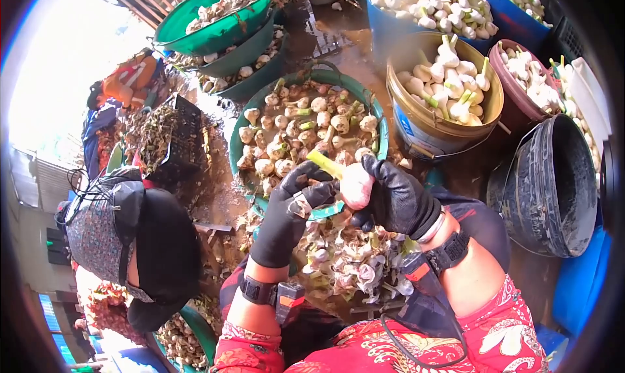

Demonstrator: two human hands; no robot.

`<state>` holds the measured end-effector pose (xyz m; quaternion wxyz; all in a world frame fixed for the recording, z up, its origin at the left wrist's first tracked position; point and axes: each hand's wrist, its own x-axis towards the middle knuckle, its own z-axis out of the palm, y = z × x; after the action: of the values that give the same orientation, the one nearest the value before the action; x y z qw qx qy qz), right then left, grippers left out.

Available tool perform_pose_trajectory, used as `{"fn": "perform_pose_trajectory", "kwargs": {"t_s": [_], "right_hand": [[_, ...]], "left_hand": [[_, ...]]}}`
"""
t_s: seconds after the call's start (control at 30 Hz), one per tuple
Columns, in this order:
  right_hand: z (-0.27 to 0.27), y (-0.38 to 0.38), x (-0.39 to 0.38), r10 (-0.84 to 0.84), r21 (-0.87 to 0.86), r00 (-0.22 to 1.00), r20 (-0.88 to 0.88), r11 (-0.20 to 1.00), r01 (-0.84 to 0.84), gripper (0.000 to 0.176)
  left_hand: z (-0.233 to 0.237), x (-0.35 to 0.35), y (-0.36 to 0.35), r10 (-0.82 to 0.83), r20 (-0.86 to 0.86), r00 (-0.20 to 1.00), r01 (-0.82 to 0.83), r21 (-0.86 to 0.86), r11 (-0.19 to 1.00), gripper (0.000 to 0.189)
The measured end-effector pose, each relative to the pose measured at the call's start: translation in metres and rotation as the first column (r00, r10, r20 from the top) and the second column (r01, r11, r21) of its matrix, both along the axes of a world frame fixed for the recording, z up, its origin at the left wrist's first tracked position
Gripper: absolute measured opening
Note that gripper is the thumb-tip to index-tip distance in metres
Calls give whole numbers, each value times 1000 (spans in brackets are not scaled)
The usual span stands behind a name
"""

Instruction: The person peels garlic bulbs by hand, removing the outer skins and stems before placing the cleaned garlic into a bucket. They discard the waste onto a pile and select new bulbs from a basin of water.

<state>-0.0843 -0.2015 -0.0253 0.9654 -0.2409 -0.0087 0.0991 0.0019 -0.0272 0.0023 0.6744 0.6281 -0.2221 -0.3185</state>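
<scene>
A person's black-gloved left hand (296, 200) and right hand (398, 200) close on a pale, pink-white garlic bulb (357, 185) held just above the lap, the left pinching at the base of its green stalk (323, 163), the right wrapped round the far side. A heap of papery skins (351, 259) lies below; beyond stand a round green plastic basin (381, 135) of unpeeled heads and a yellow bucket (449, 138) of white ones. The bulb looks light and firm with flaky skin, best gripped at stalk and body.
</scene>
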Motion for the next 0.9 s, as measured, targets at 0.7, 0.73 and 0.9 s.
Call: {"fn": "perform_pose_trajectory", "kwargs": {"t_s": [0.7, 0.73, 0.9], "right_hand": [[-6, 8, -2, -324, -548, 944, 53, 781, 299, 38], [-6, 10, -2, -326, -549, 944, 54, 780, 301, 38], [-9, 12, -5, -268, -562, 962, 46, 789, 247, 41]], "left_hand": [[11, -10, -4, 134, -152, 979, -132, 25, 991, 22], [10, -11, -5, 132, -151, 980, -131, 23, 991, 22], [-15, -3, 1, 109, -150, 983, -99, 70, 993, 27]]}}
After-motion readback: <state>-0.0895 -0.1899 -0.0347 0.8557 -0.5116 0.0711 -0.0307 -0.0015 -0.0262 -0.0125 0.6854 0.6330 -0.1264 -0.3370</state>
